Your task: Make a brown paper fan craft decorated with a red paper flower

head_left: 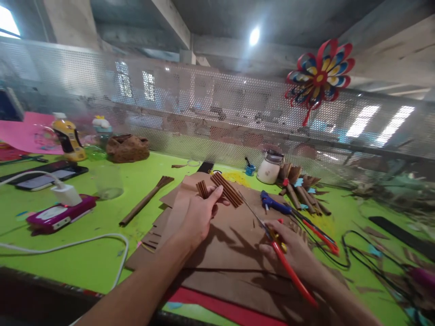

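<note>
While the left hand (199, 217) has its thumb pressed on top and fingers curled underneath, it's got a decent pinch on a ribbed brown piece (231, 192), just above the middle of the work area. That forearm comes up from the lower left, slanting right, with the back of the hand mostly facing up. The ribbed piece runs lengthwise from upper left to lower right, ridges going the same way, and its lower right end sits near the scissors' tip. A shorter ribbed bit (201, 189) pokes up on the other side of the thumb, more upright; can't tell exactly how it's gripped. Right hand (288, 244) reaches in from the lower right, fingers wrapped around the scissors (283, 262), which point up and left, red handle trailing back toward the wrist. Can't really tell if the blades are parted. Under both hands there are brown sheets (220, 253), with a red sheet (217, 303) peeking out at the near edge. Further out on the green table (88, 265), a blue glue gun (277, 204) lies beyond the right hand and a brown paper roll (144, 203) lies slantwise off to the left.
</note>
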A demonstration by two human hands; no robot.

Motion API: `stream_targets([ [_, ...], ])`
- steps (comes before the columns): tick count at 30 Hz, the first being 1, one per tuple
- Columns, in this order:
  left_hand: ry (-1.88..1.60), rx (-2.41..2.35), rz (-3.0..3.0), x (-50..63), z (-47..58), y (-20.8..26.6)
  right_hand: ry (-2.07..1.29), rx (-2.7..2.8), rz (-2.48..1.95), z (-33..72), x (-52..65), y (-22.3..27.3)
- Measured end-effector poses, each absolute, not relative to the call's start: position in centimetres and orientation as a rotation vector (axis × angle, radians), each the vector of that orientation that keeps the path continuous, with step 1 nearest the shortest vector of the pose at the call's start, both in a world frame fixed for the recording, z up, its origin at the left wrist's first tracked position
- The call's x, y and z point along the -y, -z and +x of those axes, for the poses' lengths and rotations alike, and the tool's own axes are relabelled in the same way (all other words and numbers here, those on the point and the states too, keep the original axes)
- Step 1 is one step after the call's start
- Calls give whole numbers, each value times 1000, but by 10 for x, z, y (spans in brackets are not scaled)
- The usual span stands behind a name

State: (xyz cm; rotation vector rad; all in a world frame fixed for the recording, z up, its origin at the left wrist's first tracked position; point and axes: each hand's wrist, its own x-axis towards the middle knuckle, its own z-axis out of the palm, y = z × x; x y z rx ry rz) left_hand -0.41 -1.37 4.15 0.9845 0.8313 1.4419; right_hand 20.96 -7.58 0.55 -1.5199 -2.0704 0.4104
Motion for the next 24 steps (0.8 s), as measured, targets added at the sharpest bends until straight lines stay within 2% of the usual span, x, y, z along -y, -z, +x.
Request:
stream_targets([
  [10,-1337,-956,1087,28,-2,-58,-343,2116,-1529,207,79,-5],
  [24,-1363,-911,1001,24,3,-53,-337,2049,-1507,203,85,-4],
])
